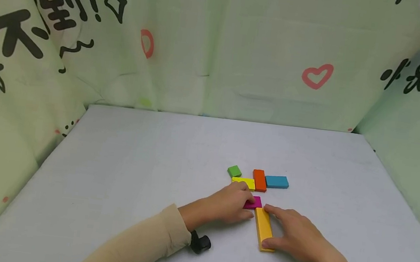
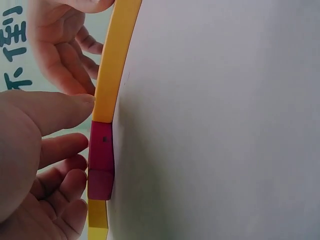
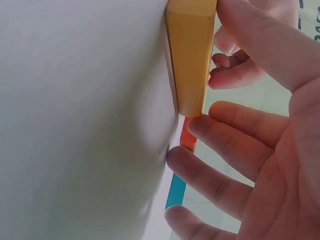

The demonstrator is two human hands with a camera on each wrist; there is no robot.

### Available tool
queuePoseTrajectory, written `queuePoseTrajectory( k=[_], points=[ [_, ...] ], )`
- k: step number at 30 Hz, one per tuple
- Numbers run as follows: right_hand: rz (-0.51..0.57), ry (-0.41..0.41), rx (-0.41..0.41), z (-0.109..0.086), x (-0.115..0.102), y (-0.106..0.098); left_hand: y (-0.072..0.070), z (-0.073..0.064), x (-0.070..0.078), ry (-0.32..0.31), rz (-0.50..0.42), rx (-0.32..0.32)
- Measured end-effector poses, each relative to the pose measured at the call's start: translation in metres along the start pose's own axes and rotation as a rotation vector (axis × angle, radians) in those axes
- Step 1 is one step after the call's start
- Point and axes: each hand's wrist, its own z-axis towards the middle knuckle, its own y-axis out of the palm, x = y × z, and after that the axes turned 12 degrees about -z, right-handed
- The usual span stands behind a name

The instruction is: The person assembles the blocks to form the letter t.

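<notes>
My left hand rests its fingertips on a small magenta block. In the left wrist view its fingers lie along the top of the magenta block, with the thumb near the end of a long orange-yellow block. That orange-yellow block lies flat, one end against the magenta one. My right hand holds the long block between thumb and index finger, the thumb near its front end and the index finger at its far end. The other right fingers stretch out in the right wrist view.
Just beyond the hands lie a yellow block, partly behind the left hand, a green block, a red-orange block and a blue block. They stand on a white table. Pale green curtains surround its back and sides.
</notes>
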Motion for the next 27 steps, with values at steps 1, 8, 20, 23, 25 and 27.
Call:
queuePoseTrajectory(
  k=[1, 8, 20, 23, 25, 27],
  points=[
    [0.002, -0.007, 0.002, 0.001, -0.001, 0.0, 0.0, -0.001, -0.001, 0.001, -0.003, -0.001],
    [0.017, -0.011, 0.0, 0.001, -0.001, 0.0, 0.001, -0.003, 0.001, 0.025, -0.002, 0.009],
    [0.035, -0.006, -0.017, 0.003, 0.01, -0.003, 0.01, -0.004, 0.007, -0.028, -0.014, 0.104],
    [0.049, 0.001, -0.019, 0.005, 0.014, -0.006, 0.012, -0.005, 0.011, -0.055, -0.006, 0.119],
    [0.064, 0.004, -0.019, 0.007, 0.018, -0.009, 0.013, -0.005, 0.014, -0.073, 0.01, 0.123],
    [0.071, 0.004, -0.014, 0.01, 0.021, -0.011, 0.014, -0.005, 0.016, -0.089, 0.025, 0.126]
  ],
)
